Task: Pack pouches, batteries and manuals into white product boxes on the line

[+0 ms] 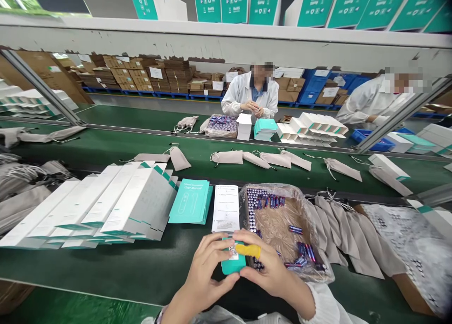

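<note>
Both of my hands hold a small teal box whose near end faces me. A white label with a QR code sits on its upper part. My left hand curls its fingers over the left side, thumb at the lower edge. My right hand grips the right side, with a yellow finger cot on one finger lying by the label. Just behind the box is a stack of white printed sheets. To the right is a plastic-lined tray with several blue batteries; my right hand overlaps its near left corner.
Teal user manuals and stacked white cartons stand left. Grey drawstring pouches lie right, beside a carton of bagged parts. More pouches lie on the green belt. Two people in white coats work across it. A shelf hangs overhead.
</note>
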`<state>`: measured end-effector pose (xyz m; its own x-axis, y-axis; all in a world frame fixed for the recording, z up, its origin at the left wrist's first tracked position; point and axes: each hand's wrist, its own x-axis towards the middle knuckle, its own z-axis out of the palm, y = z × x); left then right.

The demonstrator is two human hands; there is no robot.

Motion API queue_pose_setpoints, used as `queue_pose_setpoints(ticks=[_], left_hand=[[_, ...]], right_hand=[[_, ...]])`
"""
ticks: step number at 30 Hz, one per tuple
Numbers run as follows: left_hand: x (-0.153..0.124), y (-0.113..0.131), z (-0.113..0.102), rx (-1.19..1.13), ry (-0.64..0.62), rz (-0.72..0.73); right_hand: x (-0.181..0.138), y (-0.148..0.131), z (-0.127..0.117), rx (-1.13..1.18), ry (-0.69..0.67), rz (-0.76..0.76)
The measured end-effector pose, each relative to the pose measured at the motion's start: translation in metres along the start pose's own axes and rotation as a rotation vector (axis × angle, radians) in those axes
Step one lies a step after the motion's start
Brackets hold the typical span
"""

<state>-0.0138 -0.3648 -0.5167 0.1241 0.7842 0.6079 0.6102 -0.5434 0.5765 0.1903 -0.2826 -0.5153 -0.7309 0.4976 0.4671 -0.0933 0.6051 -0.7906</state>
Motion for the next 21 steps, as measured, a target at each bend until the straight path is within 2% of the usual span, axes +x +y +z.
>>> queue_pose_setpoints(ticks=[2,4,10,15,17,21], left_hand=[[0.006,0.011,-0.006,-0.015,-0.098,-0.112],[0.013,0.021,-0.01,-0.039,-0.135,-0.177],[0.025,0.034,-0.019,-0.17,-0.182,-0.399],[0.013,0.035,-0.018,-0.079,-0.156,-0.3],[0.003,0.03,-0.013,-0.014,-0.119,-0.189],[-0.014,0.013,0.005,0.113,0.032,0.067]], right_hand=[[0.0,-0.003,-0.008,-0.163,-0.059,-0.06],[0.002,-0.006,-0.014,-0.277,-0.093,-0.101],[0.006,-0.015,-0.022,-0.328,-0.084,-0.157],[0.012,-0.028,-0.027,-0.454,-0.124,-0.167],[0.011,-0.031,-0.028,-0.479,-0.134,-0.145],[0.003,-0.026,-0.018,-0.449,-0.159,-0.124]])
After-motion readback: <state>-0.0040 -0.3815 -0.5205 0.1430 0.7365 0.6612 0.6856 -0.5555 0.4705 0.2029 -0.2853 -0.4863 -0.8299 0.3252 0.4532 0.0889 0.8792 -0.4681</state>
